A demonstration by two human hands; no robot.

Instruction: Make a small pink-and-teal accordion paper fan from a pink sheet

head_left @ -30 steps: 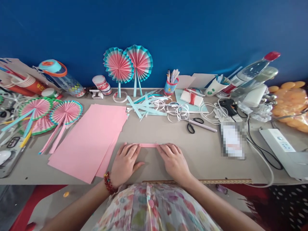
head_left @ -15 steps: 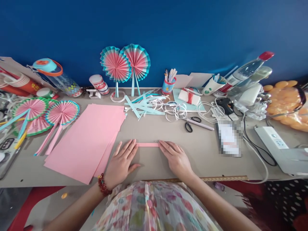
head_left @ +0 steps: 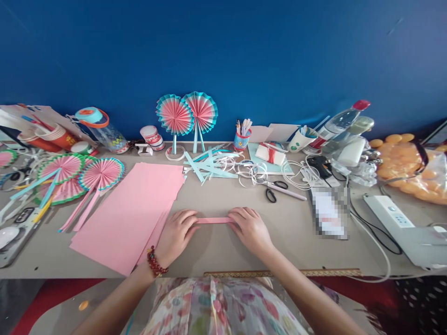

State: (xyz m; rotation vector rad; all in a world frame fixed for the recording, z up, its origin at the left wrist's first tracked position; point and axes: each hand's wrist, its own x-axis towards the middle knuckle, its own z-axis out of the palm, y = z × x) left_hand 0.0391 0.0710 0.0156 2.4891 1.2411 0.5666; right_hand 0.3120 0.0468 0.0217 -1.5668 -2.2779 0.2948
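Note:
A narrow folded strip of pink paper (head_left: 213, 220) spans the gap between my hands on the grey table. My left hand (head_left: 177, 232) is closed at its left end, thumb below and fingers curled over. At the right end, my right hand (head_left: 250, 228) grips in the same way, its fingertips hiding that tip. Left of my left hand lies a stack of pink paper sheets (head_left: 129, 209). Scissors (head_left: 284, 190) with black handles rest beyond my right hand, beside curled white and light-blue paper strips (head_left: 213, 163).
Two pleated fans (head_left: 174, 116) lean on the blue wall; more fans (head_left: 101, 174) lie at left. A pen cup (head_left: 242, 139) stands at the back. To the right are a blurred phone-like item (head_left: 330, 211), cables and a power strip (head_left: 387, 209). A ruler (head_left: 282, 273) lies along the front edge.
My fingers, flatter on the strip before, now curl around its ends with the thumbs drawn in. The whole view has shifted, with the table appearing lower.

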